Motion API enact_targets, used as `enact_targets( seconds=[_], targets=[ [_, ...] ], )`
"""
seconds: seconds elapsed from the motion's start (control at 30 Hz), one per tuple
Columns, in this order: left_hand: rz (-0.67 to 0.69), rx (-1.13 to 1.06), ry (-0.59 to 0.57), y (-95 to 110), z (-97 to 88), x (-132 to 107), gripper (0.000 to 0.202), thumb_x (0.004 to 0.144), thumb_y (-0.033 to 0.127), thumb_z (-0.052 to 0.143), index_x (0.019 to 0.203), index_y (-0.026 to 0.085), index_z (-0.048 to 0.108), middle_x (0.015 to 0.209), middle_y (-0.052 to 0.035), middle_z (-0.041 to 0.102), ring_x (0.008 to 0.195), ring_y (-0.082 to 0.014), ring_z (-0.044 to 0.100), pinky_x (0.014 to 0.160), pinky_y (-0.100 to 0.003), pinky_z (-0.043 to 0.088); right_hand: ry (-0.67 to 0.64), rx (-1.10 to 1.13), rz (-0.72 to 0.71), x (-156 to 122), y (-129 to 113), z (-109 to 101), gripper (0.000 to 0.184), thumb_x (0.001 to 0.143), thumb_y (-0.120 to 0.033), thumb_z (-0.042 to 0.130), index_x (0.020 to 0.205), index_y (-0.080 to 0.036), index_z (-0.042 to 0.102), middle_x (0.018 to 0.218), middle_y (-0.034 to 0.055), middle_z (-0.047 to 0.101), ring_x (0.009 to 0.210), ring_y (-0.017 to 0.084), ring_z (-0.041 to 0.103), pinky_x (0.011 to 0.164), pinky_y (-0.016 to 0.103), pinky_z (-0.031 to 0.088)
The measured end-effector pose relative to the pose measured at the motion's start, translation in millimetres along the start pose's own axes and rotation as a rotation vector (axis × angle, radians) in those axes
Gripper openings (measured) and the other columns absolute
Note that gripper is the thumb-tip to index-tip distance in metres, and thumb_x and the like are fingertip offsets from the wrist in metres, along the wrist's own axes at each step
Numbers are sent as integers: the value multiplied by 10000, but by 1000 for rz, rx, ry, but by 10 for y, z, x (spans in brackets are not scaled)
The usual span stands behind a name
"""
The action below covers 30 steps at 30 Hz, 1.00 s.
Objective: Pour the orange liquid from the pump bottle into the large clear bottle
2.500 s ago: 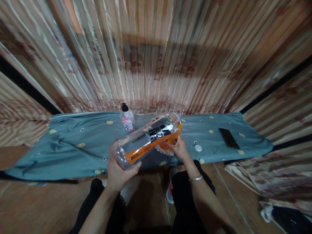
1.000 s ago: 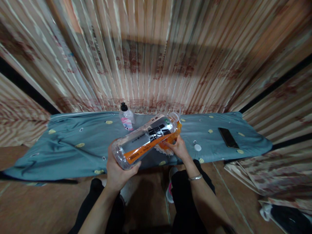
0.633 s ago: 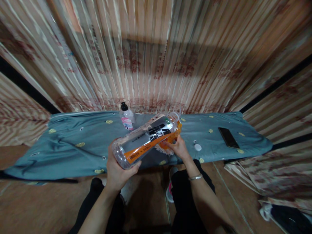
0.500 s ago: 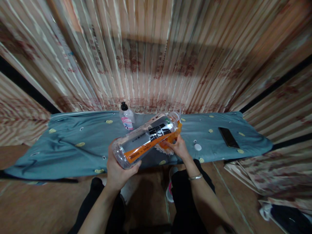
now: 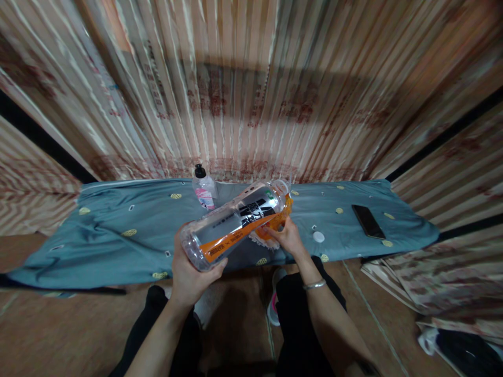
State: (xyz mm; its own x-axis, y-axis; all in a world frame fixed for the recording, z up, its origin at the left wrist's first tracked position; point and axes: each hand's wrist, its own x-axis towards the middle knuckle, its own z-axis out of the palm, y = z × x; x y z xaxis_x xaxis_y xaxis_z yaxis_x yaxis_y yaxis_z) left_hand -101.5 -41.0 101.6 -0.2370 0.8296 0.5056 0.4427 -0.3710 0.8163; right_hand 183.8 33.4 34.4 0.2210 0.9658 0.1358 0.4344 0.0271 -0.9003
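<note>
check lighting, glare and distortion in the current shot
Head view: dim light, a broad darker band across the curtain; head view: pale glints on the clear bottle; head view: curtain folds splay toward the edges, likely wide-angle stretch; head view: the orange item at the right hand is partly hidden, its details soft.

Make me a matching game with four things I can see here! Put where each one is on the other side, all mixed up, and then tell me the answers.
Things:
1. Clear plastic bottle
2. Phone
3. Round white cap
4. Black-topped bottle

Places:
A. Standing at the far side of the blue-green cloth
B. Lying just to the right of the right hand
C. Tilted, held by the left hand
D. Lying flat near the cloth's right end

Right pairs: 1-C, 2-D, 3-B, 4-A
</note>
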Motion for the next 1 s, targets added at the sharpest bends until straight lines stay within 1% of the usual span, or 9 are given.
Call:
enact_targets(
  seconds=[0.23, 0.37, 0.53, 0.67, 0.77, 0.87, 1.0],
  targets=[
    [10, -13, 4, -63, 0, -16, 836, 626, 577, 862, 1309, 214, 546, 1222, -103, 694, 1104, -317, 702, 1019, -499, 569, -8, -4, -6, 3, 22, 13, 775, 621, -663, 864, 1188, -203, 606, 1174, 160, 792, 1091, 378, 752, 946, 517, 589],
    [-8, -38, -7, -66, 0, -16, 828, 623, 568, 867, 1302, 216, 548, 1239, -109, 686, 1134, -318, 694, 1040, -499, 560, 6, 21, -3, -3, 14, 18, 796, 606, -660, 877, 1191, -198, 601, 1168, 162, 796, 1086, 375, 757, 933, 505, 599],
    [-23, -38, -7, -42, 3, -9, 817, 627, 533, 868, 1298, 193, 549, 1243, -122, 682, 1151, -325, 693, 1046, -494, 557, 8, 27, -8, -13, -12, 11, 785, 607, -660, 885, 1192, -217, 609, 1153, 144, 804, 1071, 370, 762, 921, 497, 604],
    [-6, -37, 1, -39, 12, 2, 817, 621, 559, 867, 1281, 189, 560, 1221, -122, 680, 1143, -330, 689, 1073, -524, 536, 9, 23, -8, -7, -11, 11, 777, 599, -662, 885, 1182, -227, 613, 1143, 128, 807, 1057, 362, 765, 913, 495, 609],
    [12, -26, 12, -40, 11, 8, 800, 623, 580, 859, 1272, 208, 575, 1206, -107, 686, 1126, -327, 695, 1061, -536, 543, 15, 10, -7, 4, 4, 14, 753, 594, -655, 887, 1158, -233, 621, 1122, 118, 811, 1034, 354, 769, 899, 492, 615],
    [13, -32, 6, -43, 5, 9, 795, 625, 550, 865, 1280, 201, 584, 1200, -110, 694, 1103, -327, 706, 1033, -532, 561, 16, -10, -20, 14, 16, 12, 734, 596, -665, 873, 1130, -227, 625, 1099, 122, 811, 1023, 363, 768, 887, 508, 617],
    [-23, -48, -2, -35, 13, 8, 763, 638, 495, 862, 1272, 174, 585, 1198, -126, 699, 1099, -327, 716, 1006, -510, 583, 1, -31, -11, 22, 15, 10, 720, 613, -653, 858, 1131, -216, 613, 1099, 134, 808, 1016, 366, 767, 904, 522, 608]
  ],
)
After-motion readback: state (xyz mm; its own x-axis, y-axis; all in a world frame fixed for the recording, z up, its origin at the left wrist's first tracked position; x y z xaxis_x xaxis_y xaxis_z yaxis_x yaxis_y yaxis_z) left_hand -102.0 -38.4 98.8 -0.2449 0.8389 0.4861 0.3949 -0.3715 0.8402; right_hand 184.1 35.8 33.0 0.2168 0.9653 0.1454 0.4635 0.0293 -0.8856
